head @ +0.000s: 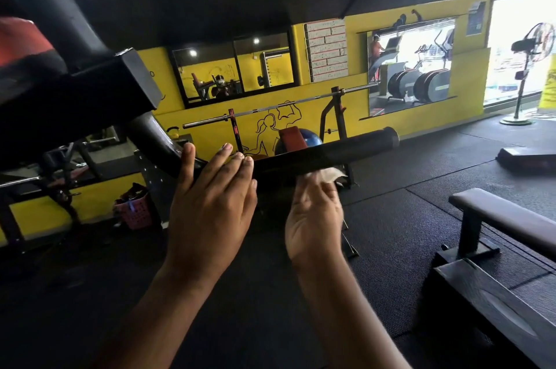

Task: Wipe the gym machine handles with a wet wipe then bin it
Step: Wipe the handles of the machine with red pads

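Two hands at the black handle (346, 152)

The left hand (210, 209) is flat, its straight fingers lying against the handle. The right hand (314, 218) holds the white wet wipe (329, 174) in curled fingers just under the handle. A pink basket (135, 212) stands lower left of the handle.

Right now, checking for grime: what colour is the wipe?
The wipe is white, head view.
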